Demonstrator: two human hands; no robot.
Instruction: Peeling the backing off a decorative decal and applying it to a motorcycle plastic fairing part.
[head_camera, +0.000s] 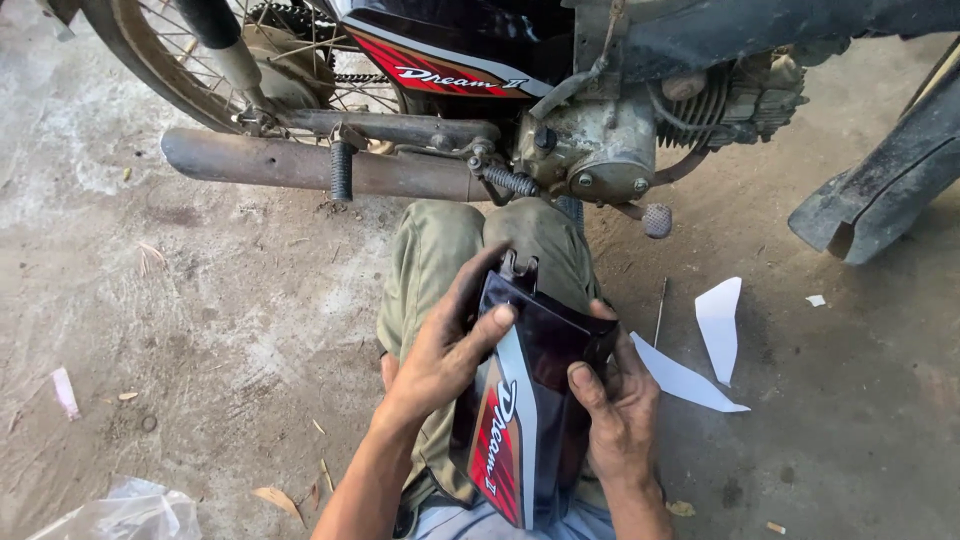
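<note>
One clear plastic bag (125, 510) lies on the concrete floor (200, 300). Left hand (440, 350) and right hand (615, 405) each grip one dark side cover (525, 400) with a red-and-silver decal, over the lap. Two white paper scraps (700, 360) lie rightward.

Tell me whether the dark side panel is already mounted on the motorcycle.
No: the dark side panel rests on the person's lap, gripped by the left hand and right hand, apart from the motorcycle.

The dusty concrete floor (200, 300) carries white paper scraps (720, 325), dry leaves (275, 498), and a crumpled plastic bag (130, 512).
</note>
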